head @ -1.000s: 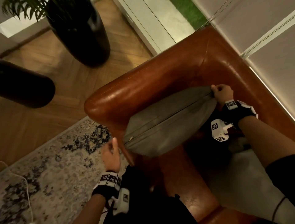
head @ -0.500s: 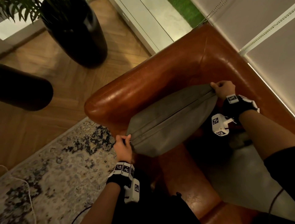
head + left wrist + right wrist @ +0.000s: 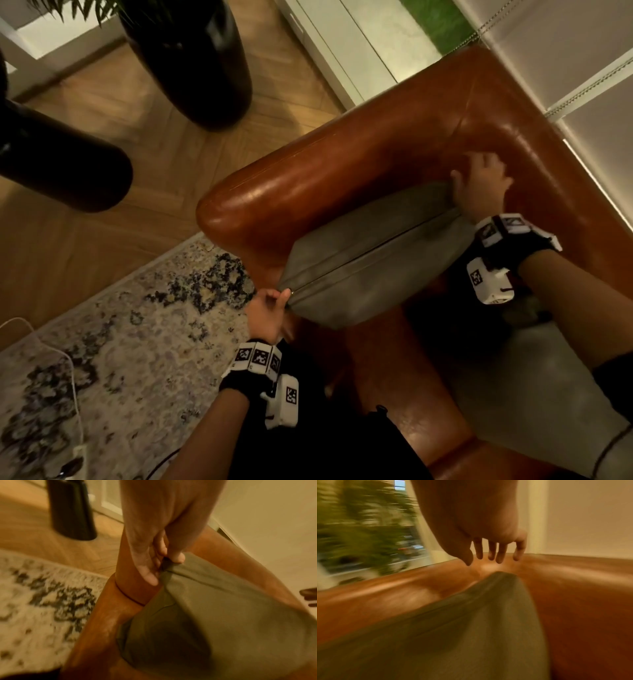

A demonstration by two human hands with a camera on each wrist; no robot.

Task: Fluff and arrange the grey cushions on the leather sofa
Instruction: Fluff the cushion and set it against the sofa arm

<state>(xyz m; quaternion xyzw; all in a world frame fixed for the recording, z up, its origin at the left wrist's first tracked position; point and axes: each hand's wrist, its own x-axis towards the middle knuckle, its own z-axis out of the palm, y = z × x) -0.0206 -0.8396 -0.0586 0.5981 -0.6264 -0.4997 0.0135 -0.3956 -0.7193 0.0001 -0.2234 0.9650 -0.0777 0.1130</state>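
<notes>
A grey cushion (image 3: 370, 260) stands on edge in the corner of the brown leather sofa (image 3: 342, 164), leaning against the armrest. My left hand (image 3: 270, 308) pinches its near corner by the zip; in the left wrist view the thumb and fingers (image 3: 161, 559) clamp that corner of the cushion (image 3: 223, 615). My right hand (image 3: 479, 185) is at the far corner with fingers spread. In the right wrist view its fingers (image 3: 498, 553) hang straight above the cushion's tip (image 3: 488, 608), apart from it.
A second grey cushion (image 3: 534, 394) lies on the seat at the lower right. Tall black planters (image 3: 191, 58) stand on the wooden floor beyond the armrest. A patterned rug (image 3: 113, 342) with a white cable (image 3: 73, 387) lies left of the sofa. Blinds (image 3: 565, 51) hang behind the backrest.
My left hand rose from beside the sofa and took hold of the cushion's near corner. My right hand let go of the far corner and spread its fingers.
</notes>
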